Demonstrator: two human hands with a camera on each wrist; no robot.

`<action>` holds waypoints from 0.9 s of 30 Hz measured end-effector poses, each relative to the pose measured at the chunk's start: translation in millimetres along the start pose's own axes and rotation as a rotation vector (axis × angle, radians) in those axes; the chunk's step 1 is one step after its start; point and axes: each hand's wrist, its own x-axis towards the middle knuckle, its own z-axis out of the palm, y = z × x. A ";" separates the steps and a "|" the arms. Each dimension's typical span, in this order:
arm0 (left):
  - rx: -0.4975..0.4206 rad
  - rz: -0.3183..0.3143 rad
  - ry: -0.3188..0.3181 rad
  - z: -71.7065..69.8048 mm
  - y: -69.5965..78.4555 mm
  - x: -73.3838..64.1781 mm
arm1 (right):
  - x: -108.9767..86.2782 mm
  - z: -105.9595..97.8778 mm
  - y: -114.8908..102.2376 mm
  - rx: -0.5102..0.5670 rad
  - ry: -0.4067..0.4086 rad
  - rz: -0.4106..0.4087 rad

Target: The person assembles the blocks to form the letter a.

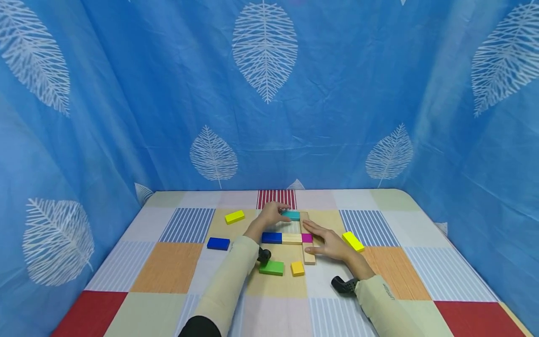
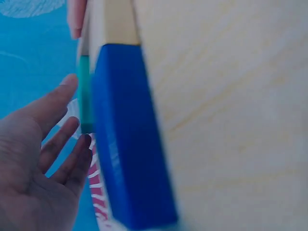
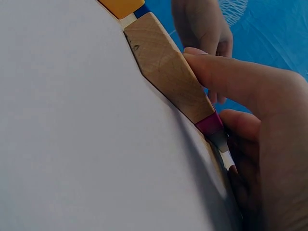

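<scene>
In the head view, my left hand holds the left end of a teal block between thumb and fingers. The left wrist view shows the thumb beside the teal block; its other fingers extend loosely. My right hand rests along the right side of a wooden block column, thumb at the lower wooden block, fingertips at the upper wooden block. A magenta block sits between these wooden blocks. Leftward from it run a pale wooden block and a blue block.
Loose blocks lie around: yellow and dark blue at left, green and orange-yellow in front, another yellow block right of my right hand. A blue curtain with leaf prints surrounds the patchwork-covered table.
</scene>
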 end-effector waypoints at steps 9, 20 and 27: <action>-0.116 0.126 0.200 -40.5 -13.4 -9.9 | -0.5 2.2 1.0 -0.002 0.005 0.013; -0.129 0.097 0.369 -80.4 -74.3 -54.1 | -1.2 2.2 -3.3 0.008 0.008 0.013; -0.114 -0.045 0.240 -83.2 -102.3 -70.9 | 0.8 1.0 -3.5 0.003 0.002 0.005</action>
